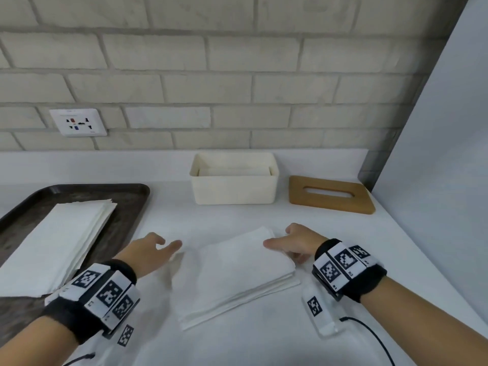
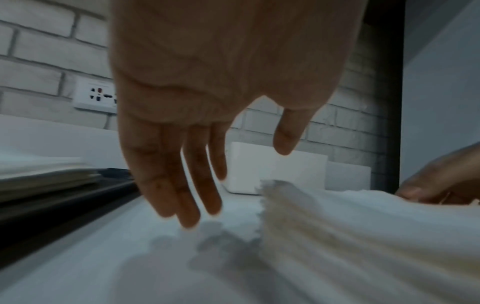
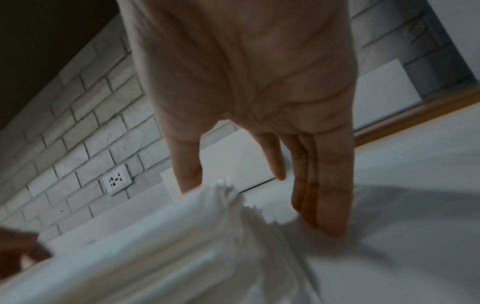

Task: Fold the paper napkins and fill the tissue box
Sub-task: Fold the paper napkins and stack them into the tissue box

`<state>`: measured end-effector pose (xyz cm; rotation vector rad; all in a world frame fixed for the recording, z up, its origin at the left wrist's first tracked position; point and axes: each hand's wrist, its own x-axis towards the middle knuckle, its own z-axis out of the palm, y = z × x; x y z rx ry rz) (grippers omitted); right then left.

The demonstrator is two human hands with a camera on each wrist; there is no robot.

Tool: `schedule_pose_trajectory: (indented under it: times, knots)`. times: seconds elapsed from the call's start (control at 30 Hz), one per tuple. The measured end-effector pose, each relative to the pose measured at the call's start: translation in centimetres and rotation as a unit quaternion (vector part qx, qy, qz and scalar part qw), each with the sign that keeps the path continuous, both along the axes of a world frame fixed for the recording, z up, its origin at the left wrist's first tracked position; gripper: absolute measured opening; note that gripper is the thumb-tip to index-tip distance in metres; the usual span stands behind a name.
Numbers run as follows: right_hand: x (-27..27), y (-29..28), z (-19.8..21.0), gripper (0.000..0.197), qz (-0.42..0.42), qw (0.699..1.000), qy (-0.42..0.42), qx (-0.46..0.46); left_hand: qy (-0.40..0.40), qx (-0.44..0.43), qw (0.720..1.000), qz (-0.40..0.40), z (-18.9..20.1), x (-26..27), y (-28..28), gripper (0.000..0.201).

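Note:
A stack of folded white napkins (image 1: pixel 237 270) lies on the white counter between my hands. My left hand (image 1: pixel 155 247) hovers just left of the stack, fingers straight and holding nothing (image 2: pixel 182 164). My right hand (image 1: pixel 293 241) is at the stack's right edge: the thumb rests on top, and the straight fingers (image 3: pixel 327 195) touch the counter beside the stack (image 3: pixel 155 257). Behind the stack stands the cream tissue box (image 1: pixel 233 191), lid off, with napkins inside. Its wooden lid (image 1: pixel 330 194) lies to the right of the box.
A dark tray (image 1: pixel 126 196) at the left holds a pile of unfolded napkins (image 1: pixel 60 241). A brick wall with a socket (image 1: pixel 78 122) runs behind the counter. A grey panel (image 1: pixel 449 128) closes off the right side. A thin cable (image 1: pixel 369 336) trails from my right wrist.

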<state>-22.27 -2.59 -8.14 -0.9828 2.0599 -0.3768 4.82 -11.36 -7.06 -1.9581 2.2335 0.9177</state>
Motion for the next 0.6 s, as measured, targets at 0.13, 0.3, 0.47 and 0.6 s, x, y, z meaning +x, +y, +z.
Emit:
schedule_pose_trajectory:
  times: [0.13, 0.3, 0.47, 0.6]
  knots:
    - [0.2, -0.3, -0.5, 0.079, -0.013, 0.996, -0.090, 0.003, 0.044, 0.169, 0.985, 0.008, -1.5, 0.7, 1.9, 0.053]
    - [0.7, -0.7, -1.3, 0.109, -0.029, 0.991, -0.130, 0.011, 0.176, 0.177, 0.968, 0.002, -2.9, -1.2, 3.5, 0.074]
    - [0.3, 1.7, -0.7, 0.039, -0.037, 0.949, -0.296, -0.107, 0.368, 0.170, 0.914, 0.002, -2.2, -1.7, 4.5, 0.084]
    - [-1.5, 4.2, -0.1, 0.043, 0.023, 0.934, -0.283, -0.217, 0.350, 0.095, 0.930, -0.050, -2.4, -1.6, 4.9, 0.074]
